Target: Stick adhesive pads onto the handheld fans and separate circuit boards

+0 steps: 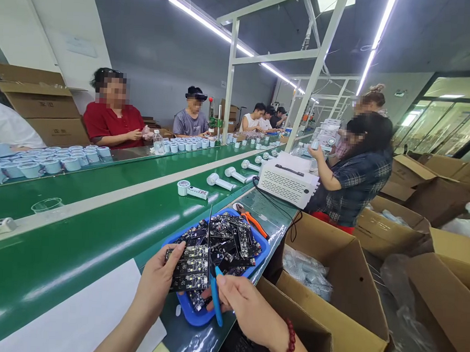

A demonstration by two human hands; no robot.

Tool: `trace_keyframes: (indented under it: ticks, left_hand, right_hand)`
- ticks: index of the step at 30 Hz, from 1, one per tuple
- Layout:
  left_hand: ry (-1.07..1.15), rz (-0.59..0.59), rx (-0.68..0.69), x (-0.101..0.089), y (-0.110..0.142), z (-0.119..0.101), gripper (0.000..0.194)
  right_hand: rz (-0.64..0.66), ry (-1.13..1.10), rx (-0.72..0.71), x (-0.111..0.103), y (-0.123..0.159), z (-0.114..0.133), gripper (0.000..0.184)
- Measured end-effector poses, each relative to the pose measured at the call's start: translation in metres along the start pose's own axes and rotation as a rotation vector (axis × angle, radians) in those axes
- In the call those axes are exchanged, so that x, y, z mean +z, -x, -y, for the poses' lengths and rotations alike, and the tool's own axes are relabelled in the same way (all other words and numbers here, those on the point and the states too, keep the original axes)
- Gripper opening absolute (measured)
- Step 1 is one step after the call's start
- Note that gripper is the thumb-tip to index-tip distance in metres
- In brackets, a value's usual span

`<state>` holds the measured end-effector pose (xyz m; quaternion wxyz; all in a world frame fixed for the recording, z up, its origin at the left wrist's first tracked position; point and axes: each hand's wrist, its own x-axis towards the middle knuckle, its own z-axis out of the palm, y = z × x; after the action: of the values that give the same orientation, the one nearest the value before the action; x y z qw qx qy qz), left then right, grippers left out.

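My left hand (pixel 161 269) grips a black circuit board panel (pixel 191 268) by its left side, thumb on top. The panel carries several rows of small white and silver parts. In my right hand (pixel 240 302) are blue-handled cutting pliers (pixel 215 296), their jaws at the panel's right edge; whether they touch it I cannot tell. Under both hands sits a blue tray (pixel 196 317) heaped with loose black circuit boards (pixel 235 236). Orange-handled pliers (pixel 256 223) rest at the tray's far right side.
A green conveyor belt (pixel 109 232) runs along my left, carrying white handheld devices (pixel 193 190). White paper (pixel 82 310) lies at front left. Beyond the tray stands a white box-shaped unit (pixel 285 181) with a black cable. Open cartons (pixel 332 275) line the right. Several co-workers sit along the line.
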<state>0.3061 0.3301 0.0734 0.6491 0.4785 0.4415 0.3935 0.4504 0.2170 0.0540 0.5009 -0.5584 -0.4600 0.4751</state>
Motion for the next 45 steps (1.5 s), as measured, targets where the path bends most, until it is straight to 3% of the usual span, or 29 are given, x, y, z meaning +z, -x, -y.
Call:
trace_keyframes:
  ticks: [5,11,14,20,25,31,36,38,45]
  left_hand:
    - [0.027,0.038,-0.014,-0.003,0.0,0.001,0.033]
    - [0.2,0.005,-0.246,0.001,0.001,0.011,0.026]
    - [0.215,0.048,-0.309,0.004,0.007,0.014,0.033]
    - [0.084,-0.043,-0.085,-0.008,0.009,0.004,0.044]
    - [-0.114,-0.048,0.069,-0.02,0.007,-0.009,0.045]
    - [-0.228,-0.057,0.099,-0.02,0.012,-0.02,0.05]
    - [-0.177,-0.043,0.094,-0.019,0.013,-0.022,0.049]
    - [-0.101,-0.027,0.059,-0.018,0.014,-0.021,0.048]
    - [0.18,0.011,-0.151,-0.007,0.018,-0.007,0.049]
  right_hand:
    - [-0.084,0.009,-0.007,0.008,0.003,-0.007,0.064]
    - [0.026,-0.304,0.052,0.023,-0.009,-0.019,0.07]
    - [0.038,-0.346,0.023,0.028,-0.01,-0.015,0.071]
    - [0.097,-0.255,-0.024,0.025,-0.001,-0.011,0.07]
    - [0.112,-0.07,-0.074,0.019,0.012,-0.008,0.066]
    - [0.006,0.36,-0.22,0.015,0.018,0.005,0.061]
    - [-0.052,0.495,-0.287,0.015,0.017,0.005,0.058]
    - [-0.019,0.395,-0.276,0.015,0.016,0.002,0.059]
    - [0.206,-0.325,-0.162,0.026,0.01,-0.014,0.062]
